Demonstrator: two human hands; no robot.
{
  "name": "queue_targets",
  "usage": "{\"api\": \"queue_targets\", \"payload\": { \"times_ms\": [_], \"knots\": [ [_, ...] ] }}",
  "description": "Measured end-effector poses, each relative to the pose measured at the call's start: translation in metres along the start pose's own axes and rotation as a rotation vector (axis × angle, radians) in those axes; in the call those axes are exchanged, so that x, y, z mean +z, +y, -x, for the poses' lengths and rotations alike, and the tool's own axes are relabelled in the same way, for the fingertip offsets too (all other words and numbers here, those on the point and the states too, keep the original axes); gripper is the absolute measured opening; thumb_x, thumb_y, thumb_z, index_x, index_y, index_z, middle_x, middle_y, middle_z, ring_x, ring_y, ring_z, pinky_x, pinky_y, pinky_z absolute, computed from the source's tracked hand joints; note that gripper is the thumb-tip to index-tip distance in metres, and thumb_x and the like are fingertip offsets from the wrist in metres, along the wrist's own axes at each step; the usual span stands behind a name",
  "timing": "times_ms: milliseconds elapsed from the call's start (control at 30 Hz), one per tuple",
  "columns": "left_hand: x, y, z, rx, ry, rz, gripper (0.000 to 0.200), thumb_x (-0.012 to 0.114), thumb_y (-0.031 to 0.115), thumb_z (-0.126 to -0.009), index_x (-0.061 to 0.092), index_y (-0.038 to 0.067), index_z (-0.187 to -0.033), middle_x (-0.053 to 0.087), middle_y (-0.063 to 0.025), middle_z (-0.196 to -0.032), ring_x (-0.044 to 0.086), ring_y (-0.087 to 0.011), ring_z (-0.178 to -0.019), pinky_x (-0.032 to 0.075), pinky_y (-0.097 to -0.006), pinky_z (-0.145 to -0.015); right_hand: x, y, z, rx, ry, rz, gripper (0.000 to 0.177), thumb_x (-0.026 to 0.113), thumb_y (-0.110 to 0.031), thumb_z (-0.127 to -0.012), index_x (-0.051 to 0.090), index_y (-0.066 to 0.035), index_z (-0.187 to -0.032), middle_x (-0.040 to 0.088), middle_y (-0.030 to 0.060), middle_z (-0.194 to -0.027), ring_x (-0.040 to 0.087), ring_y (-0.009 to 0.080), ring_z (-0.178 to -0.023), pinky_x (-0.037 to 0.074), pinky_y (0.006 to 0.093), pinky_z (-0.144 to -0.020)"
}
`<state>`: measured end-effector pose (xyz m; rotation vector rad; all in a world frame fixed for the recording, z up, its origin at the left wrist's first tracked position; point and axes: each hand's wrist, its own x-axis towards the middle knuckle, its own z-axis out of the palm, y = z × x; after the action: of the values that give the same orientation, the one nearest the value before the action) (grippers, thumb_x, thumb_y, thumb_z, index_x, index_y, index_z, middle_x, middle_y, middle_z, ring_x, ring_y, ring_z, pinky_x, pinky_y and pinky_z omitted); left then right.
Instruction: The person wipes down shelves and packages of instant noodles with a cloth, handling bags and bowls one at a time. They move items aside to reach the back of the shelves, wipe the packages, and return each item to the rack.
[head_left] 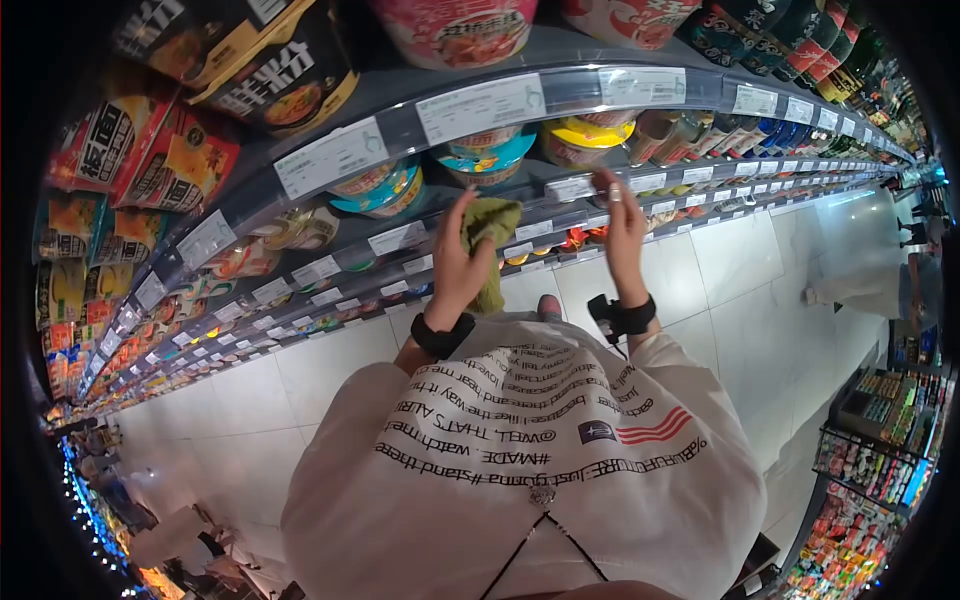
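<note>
My left hand (466,262) is closed around a crumpled green cloth (492,222), which hangs down below the fingers. It is in front of the second shelf's edge, below the blue-rimmed noodle bowls (484,155). To its right, my right hand (624,228) reaches up to the same shelf edge. Its bent fingers are at the right end of a price tag (570,187) in a clear holder and appear to pinch it. Above that tag sits a yellow-rimmed bowl (590,135). Black bands circle both wrists.
Black noodle boxes (270,80) and pink tubs (460,30) stand on the upper shelf. Red packs (175,155) are stacked at left, bottles (680,135) at right. Light floor tiles (740,250) lie below. Another display rack (880,440) stands behind at right. People are partly visible at the margins.
</note>
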<state>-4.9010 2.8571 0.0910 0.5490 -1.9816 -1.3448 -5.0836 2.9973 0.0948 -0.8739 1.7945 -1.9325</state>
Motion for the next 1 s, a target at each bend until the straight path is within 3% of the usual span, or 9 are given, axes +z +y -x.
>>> {"api": "queue_targets", "payload": {
  "times_ms": [67,100,167,267,433,500,567,767,1000],
  "knots": [
    [0.014,0.026,-0.009,0.010,-0.067,0.026,0.063,0.054,0.003,-0.070,0.030,0.002,-0.129,0.042,-0.0193,-0.121,0.042,-0.0320,-0.113,0.035,-0.0364,-0.093,-0.017,-0.017,-0.013,-0.202,0.133,0.073,0.042,0.041,-0.010,-0.089,0.033,-0.001,-0.129,0.039,0.0147,-0.129,0.037,0.0221,-0.120,0.029,0.0328,-0.099],
    [0.027,0.041,-0.021,0.124,-0.079,-0.059,0.065,0.054,0.004,-0.070,0.029,0.001,-0.129,0.040,-0.0204,-0.122,0.042,-0.0328,-0.113,0.035,-0.0371,-0.093,-0.021,-0.024,-0.027,-0.338,0.164,0.111,0.045,0.041,-0.006,-0.087,0.031,-0.001,-0.130,0.035,0.0138,-0.132,0.034,0.0226,-0.122,0.027,0.0331,-0.100],
    [0.057,0.046,-0.044,0.239,-0.088,-0.146,0.066,0.054,0.005,-0.069,0.027,0.000,-0.129,0.038,-0.0216,-0.124,0.041,-0.0336,-0.114,0.034,-0.0379,-0.094,-0.023,-0.030,-0.047,-0.359,0.063,0.041,0.056,0.036,0.003,-0.080,0.021,-0.001,-0.134,0.021,0.0129,-0.140,0.023,0.0235,-0.128,0.020,0.0325,-0.103],
    [0.088,0.040,-0.078,0.335,0.000,-0.224,0.071,0.056,0.009,-0.068,0.023,-0.001,-0.129,0.034,-0.0240,-0.127,0.039,-0.0367,-0.115,0.034,-0.0392,-0.093,-0.020,-0.024,-0.064,-0.347,0.055,0.164,0.052,0.032,-0.006,-0.084,0.016,0.006,-0.133,0.016,0.0168,-0.141,0.015,0.0257,-0.131,0.012,0.0315,-0.105],
    [0.100,0.040,-0.101,0.226,-0.037,-0.183,0.071,0.058,0.014,-0.068,0.023,-0.002,-0.127,0.034,-0.0256,-0.125,0.039,-0.0410,-0.111,0.037,-0.0401,-0.089,-0.007,-0.030,-0.078,-0.337,0.062,0.159,0.051,0.030,-0.010,-0.086,0.017,0.007,-0.132,0.016,0.0199,-0.140,0.012,0.0284,-0.131,0.010,0.0326,-0.105],
    [0.102,0.038,-0.102,0.208,-0.010,-0.185,0.063,0.059,0.013,-0.070,0.030,-0.002,-0.124,0.043,-0.0211,-0.119,0.044,-0.0339,-0.109,0.035,-0.0353,-0.090,-0.005,-0.027,-0.076,-0.311,0.061,0.156,0.050,0.029,-0.012,-0.086,0.018,0.008,-0.131,0.016,0.0215,-0.139,0.011,0.0297,-0.131,0.009,0.0331,-0.105],
    [0.099,0.041,-0.102,0.169,-0.055,-0.150,0.069,0.059,0.015,-0.070,0.024,-0.002,-0.127,0.036,-0.0245,-0.124,0.039,-0.0393,-0.112,0.036,-0.0390,-0.091,-0.011,-0.009,-0.074,-0.364,0.065,0.185,0.049,0.029,-0.011,-0.086,0.021,0.007,-0.131,0.020,0.0202,-0.138,0.015,0.0288,-0.130,0.011,0.0333,-0.105],
    [0.095,0.015,-0.040,0.089,-0.105,-0.182,0.077,0.058,0.013,-0.073,0.014,-0.001,-0.134,0.026,-0.0246,-0.134,0.030,-0.0366,-0.123,0.027,-0.0357,-0.099,-0.052,0.040,-0.048,-0.196,0.093,-0.189,0.056,0.027,-0.037,-0.092,0.022,-0.001,-0.134,0.023,0.0145,-0.138,0.023,0.0232,-0.128,0.017,0.0354,-0.105],
    [0.109,-0.030,-0.086,0.023,-0.073,-0.240,0.081,0.059,0.022,-0.073,0.011,-0.003,-0.133,0.023,-0.0282,-0.133,0.028,-0.0377,-0.123,0.029,-0.0351,-0.097,-0.024,0.041,-0.071,-0.038,0.013,-0.239,0.056,0.026,-0.038,-0.093,0.023,0.001,-0.133,0.026,0.0121,-0.138,0.023,0.0201,-0.128,0.015,0.0324,-0.104]
  ]
}}
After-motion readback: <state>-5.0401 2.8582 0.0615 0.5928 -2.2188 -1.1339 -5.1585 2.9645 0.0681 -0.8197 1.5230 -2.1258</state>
